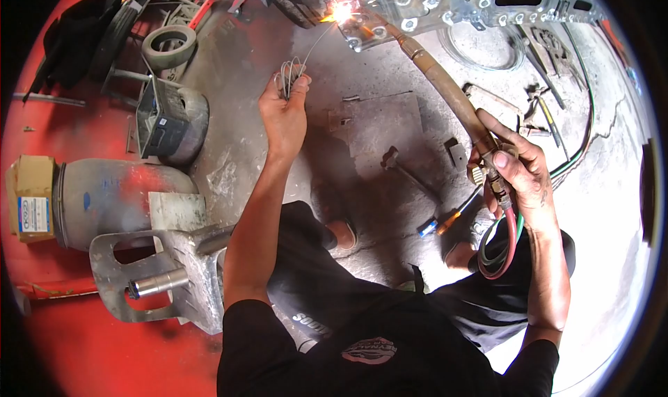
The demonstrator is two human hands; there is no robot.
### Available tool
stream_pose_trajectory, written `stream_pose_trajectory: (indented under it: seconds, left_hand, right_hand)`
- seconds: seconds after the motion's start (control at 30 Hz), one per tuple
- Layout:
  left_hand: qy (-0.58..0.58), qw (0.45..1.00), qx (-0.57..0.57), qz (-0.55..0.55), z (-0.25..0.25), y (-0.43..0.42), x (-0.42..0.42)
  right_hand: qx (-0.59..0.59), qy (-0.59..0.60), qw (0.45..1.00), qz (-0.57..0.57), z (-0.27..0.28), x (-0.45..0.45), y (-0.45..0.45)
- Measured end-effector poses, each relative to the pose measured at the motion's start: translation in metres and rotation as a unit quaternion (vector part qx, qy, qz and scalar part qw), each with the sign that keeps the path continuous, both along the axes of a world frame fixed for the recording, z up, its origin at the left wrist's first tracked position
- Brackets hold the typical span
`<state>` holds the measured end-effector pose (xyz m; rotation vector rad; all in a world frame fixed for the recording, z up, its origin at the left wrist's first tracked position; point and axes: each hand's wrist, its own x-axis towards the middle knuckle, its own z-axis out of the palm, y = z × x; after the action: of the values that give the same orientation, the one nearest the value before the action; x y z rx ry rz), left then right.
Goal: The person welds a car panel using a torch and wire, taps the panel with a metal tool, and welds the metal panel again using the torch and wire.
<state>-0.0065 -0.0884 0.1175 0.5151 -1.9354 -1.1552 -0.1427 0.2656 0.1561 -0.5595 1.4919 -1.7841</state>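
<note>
Left hand (285, 116) pinched shut on a looped wire (288, 79), one end running up to the bright glow (342, 11) – right hand (523, 171) curled round a torch (447, 88) near its valves, tip angled up-left at that glow. Metal panel (463, 9) sits beyond both hands, top of view, glow at its left end
</note>
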Motion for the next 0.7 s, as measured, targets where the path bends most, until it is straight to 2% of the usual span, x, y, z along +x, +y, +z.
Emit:
stream_pose_trajectory:
  seconds: [0.7]
  left_hand:
    - [-0.012,1.0,0.008,0.007,0.0018,-0.0009,-0.0013]
  right_hand:
    - [0.002,0.013,1.0,0.003,-0.0005,0.0037,-0.0004]
